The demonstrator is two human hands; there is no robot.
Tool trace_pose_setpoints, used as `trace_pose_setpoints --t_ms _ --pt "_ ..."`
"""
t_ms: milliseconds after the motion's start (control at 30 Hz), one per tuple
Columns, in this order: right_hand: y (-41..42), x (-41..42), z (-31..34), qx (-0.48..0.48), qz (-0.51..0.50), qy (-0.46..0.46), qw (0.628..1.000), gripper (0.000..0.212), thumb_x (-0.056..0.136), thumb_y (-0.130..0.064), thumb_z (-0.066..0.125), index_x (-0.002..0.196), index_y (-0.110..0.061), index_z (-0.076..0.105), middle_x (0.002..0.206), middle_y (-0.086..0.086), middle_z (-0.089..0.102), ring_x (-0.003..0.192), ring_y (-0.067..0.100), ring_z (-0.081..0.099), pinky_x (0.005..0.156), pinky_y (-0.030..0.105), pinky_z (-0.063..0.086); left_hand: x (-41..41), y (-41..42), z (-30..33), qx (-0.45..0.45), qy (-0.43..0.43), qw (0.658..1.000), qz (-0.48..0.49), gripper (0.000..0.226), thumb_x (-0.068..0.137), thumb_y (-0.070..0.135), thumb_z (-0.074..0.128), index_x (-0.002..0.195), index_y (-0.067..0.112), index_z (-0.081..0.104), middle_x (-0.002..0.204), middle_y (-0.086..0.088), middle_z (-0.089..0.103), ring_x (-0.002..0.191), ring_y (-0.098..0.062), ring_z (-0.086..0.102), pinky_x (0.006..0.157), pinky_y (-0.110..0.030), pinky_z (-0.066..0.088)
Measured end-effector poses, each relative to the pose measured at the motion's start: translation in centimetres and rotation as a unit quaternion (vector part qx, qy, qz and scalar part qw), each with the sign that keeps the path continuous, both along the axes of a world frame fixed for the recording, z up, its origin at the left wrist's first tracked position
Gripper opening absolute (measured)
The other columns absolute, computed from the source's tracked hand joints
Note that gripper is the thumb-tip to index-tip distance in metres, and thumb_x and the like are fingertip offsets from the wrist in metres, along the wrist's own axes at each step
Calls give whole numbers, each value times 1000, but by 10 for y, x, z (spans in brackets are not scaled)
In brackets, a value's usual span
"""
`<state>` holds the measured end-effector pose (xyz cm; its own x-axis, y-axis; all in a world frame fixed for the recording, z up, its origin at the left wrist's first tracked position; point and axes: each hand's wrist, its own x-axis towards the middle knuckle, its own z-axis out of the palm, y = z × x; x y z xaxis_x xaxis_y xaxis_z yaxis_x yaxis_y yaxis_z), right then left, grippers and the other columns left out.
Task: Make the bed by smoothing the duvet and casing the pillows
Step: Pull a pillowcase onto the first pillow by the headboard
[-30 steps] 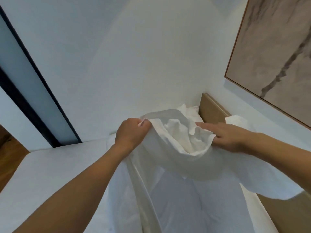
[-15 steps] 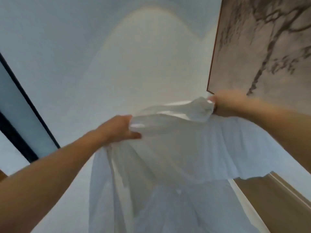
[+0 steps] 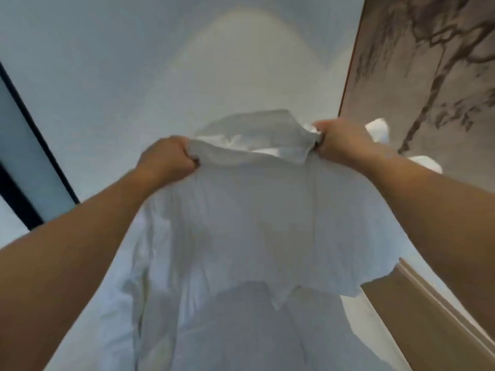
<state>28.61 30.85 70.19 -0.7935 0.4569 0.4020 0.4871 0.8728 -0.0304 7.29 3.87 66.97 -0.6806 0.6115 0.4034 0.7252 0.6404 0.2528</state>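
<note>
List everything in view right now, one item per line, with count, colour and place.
pillowcase: one, white, held up in the middle of the view, hanging down over the bed
bed: one, white bedding, below the pillowcase at the bottom centre
headboard: one, light brown wood, lower right along the wall
picture: one, brown and grey in a thin wooden frame, on the wall at upper right
wall: white, across the top and centre
dark frame: one, black, slanting along the left edge
forearms: two, bare, reaching in from the lower left and the right
hands: two, left hand and right hand, each gripping the pillowcase's top edge
</note>
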Motion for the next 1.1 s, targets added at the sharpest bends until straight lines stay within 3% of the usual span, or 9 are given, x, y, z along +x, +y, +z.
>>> trace_pose_setpoints --t_ms 100,200,267,500,733,833,967,1033,1100 --pt "-31 -17 -30 36 -53 160 985 24 85 -32 52 104 -20 60 102 15 67 94 38 63 74 38 46 23 3 -2 88 64 993 42 30 83 40 55 104 23 67 106 -12 70 98 -36 65 77 -38 50" --pt "-92 33 -179 -83 17 -260 962 41 87 -32 48 123 -17 60 123 10 63 111 28 60 95 35 46 93 -17 -158 -253 -117 959 -47 41 81 43 55 118 24 60 122 -8 65 112 -30 61 90 -38 50" --pt "-97 77 -197 -159 -11 -386 908 40 89 -29 54 126 -16 59 121 4 61 111 23 58 96 32 43 114 -43 -205 -306 -231 921 -70 48 69 44 57 112 22 64 119 -6 67 107 -26 64 86 -34 52" --pt "-56 43 -85 1 -78 -118 990 20 89 -28 50 108 -22 49 100 5 63 87 29 60 67 32 38 74 -31 -88 17 -185 980 -64 31 73 49 61 91 27 73 93 4 74 84 -18 66 75 -34 55" --pt "-68 70 -121 94 -141 -80 982 65 84 -24 51 146 -20 29 126 7 52 115 28 51 107 45 28 122 -22 -91 126 -337 922 -141 37 60 59 73 83 29 75 82 9 75 84 -10 71 81 -43 58" --pt "-101 91 -158 -17 -30 26 999 94 73 -22 49 153 -13 1 156 9 20 144 25 19 119 48 -2 139 3 -97 115 -361 911 -162 30 65 51 74 84 27 75 86 7 75 88 -15 71 85 -47 57" --pt "-107 109 -187 -74 -3 23 997 114 66 -38 53 149 -16 -21 160 7 -17 146 23 -20 114 50 -19 160 36 -96 67 -346 913 -207 24 67 40 72 84 23 73 86 2 75 89 -19 70 82 -45 56" --pt "-89 106 -190 -74 -13 1 997 107 70 -38 58 152 -17 -8 159 5 6 148 23 -4 115 52 -15 170 50 -98 40 -336 912 -232 19 70 34 71 83 19 71 84 1 74 82 -17 69 77 -39 55" --pt "-74 97 -191 -95 25 22 995 69 72 -32 60 137 -22 39 133 1 50 131 25 38 115 46 17 178 57 -97 19 -340 907 -248 6 77 24 73 80 21 69 79 6 70 75 -9 64 69 -26 50"
